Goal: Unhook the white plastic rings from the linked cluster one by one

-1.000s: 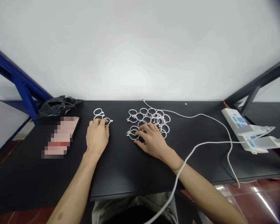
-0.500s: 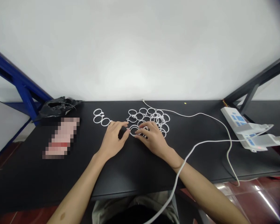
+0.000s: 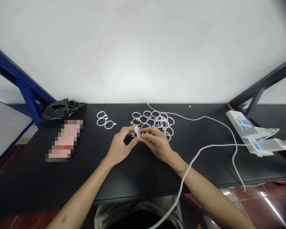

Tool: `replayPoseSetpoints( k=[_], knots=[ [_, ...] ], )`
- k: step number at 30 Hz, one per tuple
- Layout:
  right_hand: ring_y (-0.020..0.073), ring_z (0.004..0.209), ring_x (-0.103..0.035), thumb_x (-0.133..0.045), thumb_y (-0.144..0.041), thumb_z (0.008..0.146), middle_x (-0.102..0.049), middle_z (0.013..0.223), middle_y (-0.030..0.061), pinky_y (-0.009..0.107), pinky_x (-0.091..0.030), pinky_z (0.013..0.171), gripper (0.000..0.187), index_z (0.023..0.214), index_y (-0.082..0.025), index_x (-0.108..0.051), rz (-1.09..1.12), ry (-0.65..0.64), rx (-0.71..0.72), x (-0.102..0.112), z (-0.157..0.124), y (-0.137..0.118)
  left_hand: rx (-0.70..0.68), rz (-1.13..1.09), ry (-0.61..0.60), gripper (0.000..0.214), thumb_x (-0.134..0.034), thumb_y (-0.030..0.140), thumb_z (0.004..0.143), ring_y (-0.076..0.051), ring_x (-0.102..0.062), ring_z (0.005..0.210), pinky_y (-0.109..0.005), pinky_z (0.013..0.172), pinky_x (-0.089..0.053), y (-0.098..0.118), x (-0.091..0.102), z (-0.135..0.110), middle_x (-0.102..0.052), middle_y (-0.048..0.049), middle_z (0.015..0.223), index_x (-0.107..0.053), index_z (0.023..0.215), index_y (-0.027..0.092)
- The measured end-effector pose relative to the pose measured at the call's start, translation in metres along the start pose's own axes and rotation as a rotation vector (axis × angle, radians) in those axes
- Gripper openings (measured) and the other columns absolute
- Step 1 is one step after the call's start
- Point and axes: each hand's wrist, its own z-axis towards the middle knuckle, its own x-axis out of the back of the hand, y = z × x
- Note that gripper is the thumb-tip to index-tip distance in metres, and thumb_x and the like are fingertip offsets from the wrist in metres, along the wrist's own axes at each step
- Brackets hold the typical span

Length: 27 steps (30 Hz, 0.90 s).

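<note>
Between my two hands a white curtain ring (image 3: 137, 132) is held up on edge, seen nearly side-on. My left hand (image 3: 121, 144) pinches it from the left, with the thumb at its lower end. From the right, my right hand (image 3: 158, 142) grips it with thumb and fingertips. Just behind and to the right of my hands lies a loose pile of similar curtain rings (image 3: 162, 122), partly covered by my right hand. Three more rings (image 3: 106, 119) lie together on the black table (image 3: 124, 181), left of the pile.
A crumpled black plastic bag (image 3: 59, 109) and a pixelated pinkish item (image 3: 65, 140) lie at the left. On the right sits a white power strip (image 3: 246, 130) with plugged-in adapters. A white cable (image 3: 202, 148) crosses above my right forearm. A white wall (image 3: 133, 57) stands behind.
The curtain ring that lay flat between my hands is now lifted and turned on edge. My left hand has moved right, and both hands have closed on the ring.
</note>
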Motion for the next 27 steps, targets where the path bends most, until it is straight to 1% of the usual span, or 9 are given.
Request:
replayPoseSetpoints(
  k=[3, 7, 9, 10, 13, 15, 20, 25, 27],
  knots=[
    [0.0201, 0.097, -0.064, -0.06, -0.02, 0.094, -0.07, 0.108, 0.0081, 0.037, -0.055, 0.083, 0.012, 0.103, -0.023, -0.066, 0.012, -0.013, 0.02, 0.0, 0.0006, -0.0008, -0.05, 0.046, 0.052, 0.038, -0.062, 0.036, 0.089, -0.019, -0.065, 0.099, -0.035, 0.092, -0.051, 0.0012, 0.0011, 0.0004, -0.067, -0.0044, 0.115, -0.059, 0.126, 0.026],
    [0.019, 0.095, -0.064, -0.057, -0.019, 0.094, -0.068, 0.102, 0.0073, 0.036, -0.055, 0.083, 0.022, 0.115, -0.022, -0.057, 0.039, 0.013, -0.089, 0.0031, 0.0009, -0.0046, -0.141, 0.206, 0.115, 0.038, -0.061, 0.03, 0.089, -0.02, -0.06, 0.1, -0.037, 0.091, -0.051, 0.0038, 0.0016, 0.0, -0.065, -0.0045, 0.109, -0.057, 0.126, 0.023],
    [0.0177, 0.088, -0.064, -0.058, -0.023, 0.094, -0.067, 0.099, 0.0066, 0.034, -0.055, 0.079, 0.025, 0.119, -0.022, -0.055, 0.046, 0.027, -0.114, 0.0051, 0.0008, -0.0058, -0.212, 0.29, 0.098, 0.037, -0.06, 0.029, 0.089, -0.022, -0.057, 0.103, -0.039, 0.092, -0.049, 0.0042, 0.0005, -0.0007, -0.064, -0.0052, 0.111, -0.056, 0.126, 0.022],
    [0.0167, 0.084, -0.064, -0.058, -0.025, 0.095, -0.066, 0.096, 0.0061, 0.032, -0.055, 0.076, 0.023, 0.118, -0.022, -0.055, 0.047, 0.024, -0.106, 0.0058, 0.0008, -0.0058, -0.249, 0.322, 0.08, 0.037, -0.06, 0.029, 0.089, -0.022, -0.056, 0.104, -0.04, 0.093, -0.049, 0.0041, -0.0005, -0.0011, -0.064, -0.0057, 0.112, -0.056, 0.125, 0.022],
    [0.0147, 0.076, -0.063, -0.054, -0.027, 0.098, -0.065, 0.088, 0.0043, 0.028, -0.052, 0.068, 0.01, 0.103, -0.022, -0.061, 0.041, 0.0, -0.068, 0.0058, 0.0006, -0.0043, -0.322, 0.367, 0.02, 0.035, -0.059, 0.03, 0.09, -0.022, -0.054, 0.102, -0.041, 0.094, -0.048, 0.0032, -0.0041, -0.0022, -0.064, -0.0066, 0.111, -0.056, 0.123, 0.019],
    [0.0143, 0.073, -0.062, -0.054, -0.027, 0.098, -0.066, 0.083, 0.0035, 0.027, -0.051, 0.066, 0.011, 0.095, -0.022, -0.063, 0.039, 0.01, -0.062, 0.0046, 0.0006, -0.0029, -0.328, 0.375, -0.002, 0.034, -0.059, 0.031, 0.091, -0.022, -0.053, 0.1, -0.041, 0.092, -0.048, 0.0024, -0.0056, -0.0029, -0.065, -0.0065, 0.108, -0.057, 0.122, 0.019],
    [0.0142, 0.073, -0.062, -0.056, -0.024, 0.097, -0.067, 0.078, 0.0021, 0.026, -0.05, 0.067, 0.012, 0.087, -0.022, -0.063, 0.045, 0.089, -0.052, 0.0025, 0.0013, -0.0033, -0.319, 0.361, -0.029, 0.036, -0.061, 0.038, 0.09, -0.023, -0.052, 0.099, -0.042, 0.091, -0.048, 0.0007, -0.0048, -0.0042, -0.066, -0.0057, 0.103, -0.059, 0.121, 0.02],
    [0.0143, 0.072, -0.062, -0.057, -0.025, 0.097, -0.067, 0.077, 0.0013, 0.027, -0.05, 0.068, 0.016, 0.082, -0.023, -0.063, 0.026, 0.067, -0.08, 0.0019, -0.0003, -0.0033, -0.323, 0.343, -0.041, 0.032, -0.063, 0.039, 0.089, -0.024, -0.054, 0.098, -0.04, 0.088, -0.049, 0.001, -0.0047, -0.0044, -0.068, -0.0051, 0.1, -0.062, 0.116, 0.023],
    [0.0144, 0.072, -0.062, -0.056, -0.027, 0.097, -0.068, 0.077, 0.0012, 0.027, -0.051, 0.069, 0.015, 0.085, -0.023, -0.064, 0.025, 0.059, -0.105, 0.0011, -0.0015, -0.0019, -0.319, 0.344, -0.039, 0.031, -0.062, 0.038, 0.089, -0.024, -0.055, 0.098, -0.04, 0.089, -0.049, 0.0009, -0.0056, -0.004, -0.068, -0.0051, 0.1, -0.063, 0.116, 0.023]
  ],
)
